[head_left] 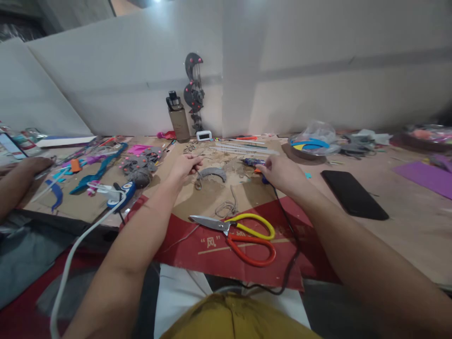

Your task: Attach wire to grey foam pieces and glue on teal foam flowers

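Left grip: our left hand (186,166), fingertips pinched together on a thin cord (198,185), which hangs down into a small loop just left of the grey crescent.

Right grip: our right hand (280,172), fingers closed around a blue tool (252,162), its tip pointing left; a black cable (289,219) runs from it toward the near edge.

Work piece: one grey crescent (215,173), lying between our two hands on tan cardboard (187,203), ends toward the near side.

Near centre: one pair of scissors (226,226), blades leftward, one yellow handle and one red, on a red printed panel (247,268). Just beyond them we list a loose coil of grey yarn (226,208).

Far centre: pale sticks (240,150); a bottle (180,125), upright; a string of dark crescents with pink dots (193,97) against the white wall (141,94).

Right side of the desk (406,235): a black phone (354,194), a purple sheet (423,174).

Left side: a blue-and-white power strip (122,196); farther left, a co-worker's hand (33,165) near a lit phone (11,146).
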A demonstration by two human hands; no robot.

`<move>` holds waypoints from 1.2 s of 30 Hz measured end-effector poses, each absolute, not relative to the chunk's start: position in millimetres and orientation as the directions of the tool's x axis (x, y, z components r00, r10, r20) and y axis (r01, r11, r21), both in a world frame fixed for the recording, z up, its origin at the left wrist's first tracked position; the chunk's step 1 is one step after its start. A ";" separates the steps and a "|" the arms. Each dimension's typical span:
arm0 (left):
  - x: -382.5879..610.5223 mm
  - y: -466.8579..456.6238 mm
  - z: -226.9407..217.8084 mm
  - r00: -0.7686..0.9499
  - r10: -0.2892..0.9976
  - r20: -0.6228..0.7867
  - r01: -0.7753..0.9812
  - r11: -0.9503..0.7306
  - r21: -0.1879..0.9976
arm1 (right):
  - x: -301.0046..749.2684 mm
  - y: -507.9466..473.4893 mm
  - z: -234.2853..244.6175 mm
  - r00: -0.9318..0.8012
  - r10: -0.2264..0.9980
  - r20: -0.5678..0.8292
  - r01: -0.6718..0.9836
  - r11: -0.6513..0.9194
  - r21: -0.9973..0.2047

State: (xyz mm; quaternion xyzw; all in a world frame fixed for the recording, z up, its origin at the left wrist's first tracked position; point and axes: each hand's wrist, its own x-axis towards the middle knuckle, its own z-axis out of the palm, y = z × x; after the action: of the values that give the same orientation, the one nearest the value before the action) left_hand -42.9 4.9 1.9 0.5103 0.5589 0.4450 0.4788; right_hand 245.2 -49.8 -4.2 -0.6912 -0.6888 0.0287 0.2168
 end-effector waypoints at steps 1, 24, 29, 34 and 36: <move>-43.5 4.5 0.4 -0.044 0.995 -0.084 0.147 0.090 0.985 | 248.5 -51.2 -10.0 0.069 0.974 0.218 0.960 -0.005 -0.280; -38.7 -4.5 -33.3 -0.132 0.952 0.277 0.703 -0.106 0.703 | 241.5 -40.4 -31.5 0.224 0.973 0.054 0.402 -0.042 -0.915; -34.4 -11.1 -35.9 0.006 0.960 0.279 0.783 -0.178 0.596 | 227.6 -42.7 -34.5 0.105 0.994 -0.015 0.206 -0.036 -0.978; -31.8 -13.1 -37.4 0.054 0.973 0.226 0.849 -0.163 0.502 | 222.9 -44.4 -20.6 0.076 0.995 0.069 0.115 0.060 -0.992; -31.6 -13.2 -38.3 0.058 0.975 0.214 0.854 -0.159 0.495 | 217.6 -45.1 -13.7 0.008 0.995 0.096 0.092 0.095 -0.991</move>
State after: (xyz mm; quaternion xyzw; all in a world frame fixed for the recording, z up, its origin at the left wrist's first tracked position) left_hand -31.6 -13.2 -38.3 0.7174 0.6374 0.2546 0.1187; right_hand 217.6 -45.1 -13.7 -0.5010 -0.5426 0.4491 0.5029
